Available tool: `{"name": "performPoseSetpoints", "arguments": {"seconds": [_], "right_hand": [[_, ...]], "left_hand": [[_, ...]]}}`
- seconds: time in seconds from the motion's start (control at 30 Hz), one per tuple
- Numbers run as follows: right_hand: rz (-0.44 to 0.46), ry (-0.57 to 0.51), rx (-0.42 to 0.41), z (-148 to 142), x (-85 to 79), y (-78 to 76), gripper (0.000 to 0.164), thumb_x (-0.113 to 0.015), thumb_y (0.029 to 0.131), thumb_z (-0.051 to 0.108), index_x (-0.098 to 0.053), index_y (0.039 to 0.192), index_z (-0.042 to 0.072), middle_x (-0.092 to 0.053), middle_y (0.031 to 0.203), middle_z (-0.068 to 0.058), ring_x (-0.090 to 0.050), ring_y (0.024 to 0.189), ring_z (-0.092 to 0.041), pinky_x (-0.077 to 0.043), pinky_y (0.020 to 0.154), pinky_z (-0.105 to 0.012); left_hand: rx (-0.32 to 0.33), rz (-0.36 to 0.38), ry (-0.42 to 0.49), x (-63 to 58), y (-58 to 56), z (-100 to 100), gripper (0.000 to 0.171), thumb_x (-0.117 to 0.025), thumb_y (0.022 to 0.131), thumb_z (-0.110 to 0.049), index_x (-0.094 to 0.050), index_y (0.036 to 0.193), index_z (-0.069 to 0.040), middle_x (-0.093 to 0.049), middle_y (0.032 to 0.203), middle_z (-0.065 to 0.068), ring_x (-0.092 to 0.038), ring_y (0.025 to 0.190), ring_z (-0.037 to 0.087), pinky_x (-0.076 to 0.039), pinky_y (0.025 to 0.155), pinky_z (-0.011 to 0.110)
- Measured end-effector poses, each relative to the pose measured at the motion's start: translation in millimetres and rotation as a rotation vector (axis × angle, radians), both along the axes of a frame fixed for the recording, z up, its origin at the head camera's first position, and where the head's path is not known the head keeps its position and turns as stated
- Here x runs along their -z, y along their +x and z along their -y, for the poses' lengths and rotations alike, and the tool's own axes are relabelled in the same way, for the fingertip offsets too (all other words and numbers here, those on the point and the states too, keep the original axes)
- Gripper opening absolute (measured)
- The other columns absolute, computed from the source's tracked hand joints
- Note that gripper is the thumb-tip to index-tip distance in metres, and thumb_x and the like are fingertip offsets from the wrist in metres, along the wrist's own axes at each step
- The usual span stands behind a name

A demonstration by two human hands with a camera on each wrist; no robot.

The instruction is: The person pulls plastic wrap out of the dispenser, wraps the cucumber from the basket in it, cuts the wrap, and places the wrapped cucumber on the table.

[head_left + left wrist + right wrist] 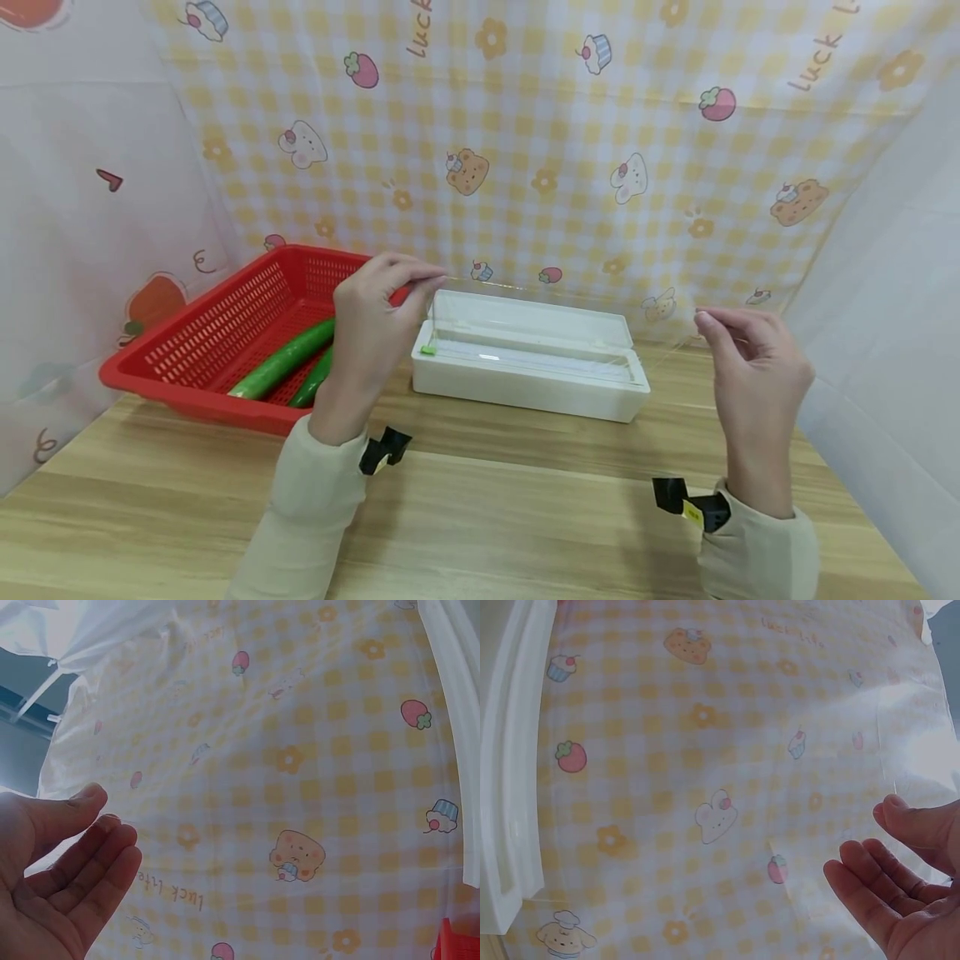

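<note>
Pinching the edge of a thin, see-through sheet of plastic film (506, 286) in the left hand (378, 321), thumb tip meeting index fingertip. Doing pretty much the same with the right hand (757, 358), well apart from the left, thumb against finger on the far end of the sheet. Holding both up off the tabletop, with the film's top edge stretched across between them, over a long, white rectangular plastic box (517, 396). Looks to be running up out of that box, but honestly hard to tell with plastic this transparent.

Got the box sitting on a light wood-grain table (487, 525) between the two hands, with its flat white lid (532, 315) tipped open at the back. Also spotting a small bright-green plastic piece (428, 350) on the box's front left corner.

Over to the left, just beside the left hand and partly hidden by it: a red rectangular slotted plastic basket (202, 404). Containing two long green cucumbers (285, 360), lying at a slant side by side. Hanging behind everything, a yellow-and-white checked curtain (525, 108) printed with strawberries, cupcakes, flowers and little cartoon animals. Wearing beige long sleeves (318, 492) on both arms.
</note>
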State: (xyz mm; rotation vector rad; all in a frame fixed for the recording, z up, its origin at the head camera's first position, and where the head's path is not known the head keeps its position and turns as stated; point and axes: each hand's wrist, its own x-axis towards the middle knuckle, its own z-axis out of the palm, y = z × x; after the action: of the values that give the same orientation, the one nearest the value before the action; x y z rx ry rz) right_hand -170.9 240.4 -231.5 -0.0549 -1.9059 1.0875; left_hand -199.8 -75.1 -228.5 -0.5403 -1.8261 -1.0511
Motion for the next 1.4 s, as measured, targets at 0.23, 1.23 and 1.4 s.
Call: {"name": "performPoseSetpoints", "arguments": {"seconds": [0.23, 1.23, 1.4], "right_hand": [[-0.005, 0.018, 0.001, 0.0, -2.4, 5.4, 0.021, -0.072, 0.081, 0.018, -0.073, 0.093, 0.001, -0.06, 0.084, 0.02, -0.059, 0.079, 0.004, -0.045, 0.074, -0.007], [0.384, 0.491, -0.192, -53.8, -10.2, 43.3, 0.011, -0.067, 0.086, 0.023, -0.07, 0.092, 0.014, -0.065, 0.069, 0.021, -0.055, 0.07, 0.017, -0.037, 0.06, -0.007], [0.384, 0.602, -0.288, -62.5, -4.8, 48.7, 0.009, -0.064, 0.088, 0.013, -0.069, 0.094, 0.016, -0.066, 0.078, 0.025, -0.058, 0.069, 0.014, -0.038, 0.062, -0.004]], "left_hand": [[-0.005, 0.006, -0.005, -1.7, 6.1, 2.1, 0.009, -0.072, 0.081, -0.012, -0.075, 0.087, -0.006, -0.069, 0.087, 0.007, -0.064, 0.083, 0.015, -0.052, 0.075, 0.028], [0.031, 0.314, -0.396, -9.0, 59.6, -10.0, 0.004, -0.071, 0.082, -0.013, -0.069, 0.085, -0.013, -0.066, 0.086, -0.003, -0.063, 0.074, 0.008, -0.053, 0.067, 0.025], [0.086, 0.23, -0.496, 6.7, 67.4, -13.7, 0.005, -0.071, 0.081, -0.009, -0.068, 0.083, -0.012, -0.065, 0.087, -0.003, -0.06, 0.072, 0.005, -0.05, 0.063, 0.016]]}}
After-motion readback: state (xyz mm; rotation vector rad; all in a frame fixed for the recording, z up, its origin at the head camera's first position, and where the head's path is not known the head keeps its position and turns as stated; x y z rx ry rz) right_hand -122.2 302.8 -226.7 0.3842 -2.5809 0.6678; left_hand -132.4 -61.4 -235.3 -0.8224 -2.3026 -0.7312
